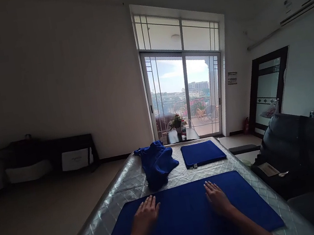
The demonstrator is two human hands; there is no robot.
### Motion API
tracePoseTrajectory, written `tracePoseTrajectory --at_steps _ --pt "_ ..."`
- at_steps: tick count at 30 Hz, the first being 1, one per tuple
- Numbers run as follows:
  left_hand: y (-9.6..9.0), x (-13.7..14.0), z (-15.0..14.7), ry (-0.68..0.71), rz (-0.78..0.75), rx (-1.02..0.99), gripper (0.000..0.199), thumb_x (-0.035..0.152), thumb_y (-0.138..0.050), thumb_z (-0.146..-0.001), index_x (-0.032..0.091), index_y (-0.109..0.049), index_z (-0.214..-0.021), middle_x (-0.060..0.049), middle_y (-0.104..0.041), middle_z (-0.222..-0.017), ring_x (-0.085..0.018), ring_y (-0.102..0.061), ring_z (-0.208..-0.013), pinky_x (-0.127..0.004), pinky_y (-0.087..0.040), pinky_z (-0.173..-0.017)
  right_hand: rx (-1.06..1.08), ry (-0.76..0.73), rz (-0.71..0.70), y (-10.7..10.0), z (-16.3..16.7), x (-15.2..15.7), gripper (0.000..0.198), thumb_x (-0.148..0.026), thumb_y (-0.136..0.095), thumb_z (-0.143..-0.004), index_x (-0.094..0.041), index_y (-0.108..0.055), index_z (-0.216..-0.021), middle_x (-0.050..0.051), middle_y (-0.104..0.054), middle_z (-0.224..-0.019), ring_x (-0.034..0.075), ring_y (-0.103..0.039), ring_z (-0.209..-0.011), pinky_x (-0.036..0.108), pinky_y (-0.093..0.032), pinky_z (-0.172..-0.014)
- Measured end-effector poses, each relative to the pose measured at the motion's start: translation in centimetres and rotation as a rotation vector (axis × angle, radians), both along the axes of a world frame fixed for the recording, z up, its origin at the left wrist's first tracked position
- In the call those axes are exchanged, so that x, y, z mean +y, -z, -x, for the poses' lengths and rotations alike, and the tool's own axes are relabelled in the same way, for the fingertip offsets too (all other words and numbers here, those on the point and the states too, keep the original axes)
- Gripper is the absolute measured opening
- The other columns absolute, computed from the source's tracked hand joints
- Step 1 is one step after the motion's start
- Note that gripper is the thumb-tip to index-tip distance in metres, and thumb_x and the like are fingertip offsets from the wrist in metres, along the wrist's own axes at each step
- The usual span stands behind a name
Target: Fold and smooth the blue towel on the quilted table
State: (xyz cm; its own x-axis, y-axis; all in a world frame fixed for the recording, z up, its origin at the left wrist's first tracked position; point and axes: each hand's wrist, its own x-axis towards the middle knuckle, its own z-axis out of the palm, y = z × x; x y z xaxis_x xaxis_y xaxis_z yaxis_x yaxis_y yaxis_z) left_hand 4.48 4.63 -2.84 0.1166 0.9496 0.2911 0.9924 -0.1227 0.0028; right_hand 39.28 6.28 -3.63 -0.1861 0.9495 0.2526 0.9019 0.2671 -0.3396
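Left hand and right hand, fingers extended and gripping nothing, rest palm-down on the spread blue cloth covering the near worktop, with crumpled blue fabric and a folded blue piece beyond.

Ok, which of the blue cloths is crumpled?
The far-left cloth, just beyond the left hand: it's a wrinkled heap. The far-right cloth, beyond the right hand, is a flat, folded rectangle; the near cloth lies smooth under both hands.
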Motion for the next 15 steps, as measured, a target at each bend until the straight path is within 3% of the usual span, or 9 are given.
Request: tracePoseTrajectory --at_steps 4,8,11,15 --pt "-0.1 1.9 -8.2 0.194 0.033 -0.034 0.057 0.036 -0.022 -0.097 0.018 -0.056 -0.138 -0.012 -0.058 -0.148 -0.024 -0.05 -0.14 -0.039 -0.042 -0.118 0.0 -0.14 0.053 0.3 6.6 0.4 0.053 -0.037 -0.026 -0.097 -0.034 -0.043 -0.147 -0.002 -0.043 -0.159 0.02 -0.036 -0.148 0.04 -0.025 -0.124" --pt "0.9 3.2 -11.7 0.228 0.051 -0.017 0.055 0.032 -0.024 -0.096 0.019 -0.055 -0.139 -0.015 -0.056 -0.15 -0.026 -0.045 -0.143 -0.043 -0.04 -0.119 -0.003 -0.148 0.085 0.1 8.7 1.3 0.055 -0.04 -0.025 -0.096 -0.037 -0.036 -0.15 -0.004 -0.037 -0.161 0.019 -0.034 -0.149 0.04 -0.025 -0.122" --pt "1.5 3.2 -10.2 0.216 0.072 0.02 0.052 0.027 -0.029 -0.094 0.028 -0.052 -0.141 -0.009 -0.053 -0.153 -0.025 -0.043 -0.145 -0.045 -0.039 -0.118 -0.015 -0.111 0.106 0.2 5.9 1.7 0.058 -0.048 -0.029 -0.095 -0.034 -0.037 -0.15 -0.001 -0.038 -0.161 0.019 -0.033 -0.15 0.039 -0.024 -0.123" --pt "1.9 2.3 -2.9 0.144 0.111 0.079 0.058 0.014 -0.033 -0.09 0.036 -0.051 -0.14 -0.002 -0.047 -0.157 -0.023 -0.038 -0.147 -0.049 -0.035 -0.119 -0.004 0.045 0.107 0.2 -1.3 2.4 0.059 -0.052 -0.033 -0.095 -0.027 -0.043 -0.148 0.005 -0.043 -0.16 0.022 -0.033 -0.15 0.042 -0.021 -0.125"
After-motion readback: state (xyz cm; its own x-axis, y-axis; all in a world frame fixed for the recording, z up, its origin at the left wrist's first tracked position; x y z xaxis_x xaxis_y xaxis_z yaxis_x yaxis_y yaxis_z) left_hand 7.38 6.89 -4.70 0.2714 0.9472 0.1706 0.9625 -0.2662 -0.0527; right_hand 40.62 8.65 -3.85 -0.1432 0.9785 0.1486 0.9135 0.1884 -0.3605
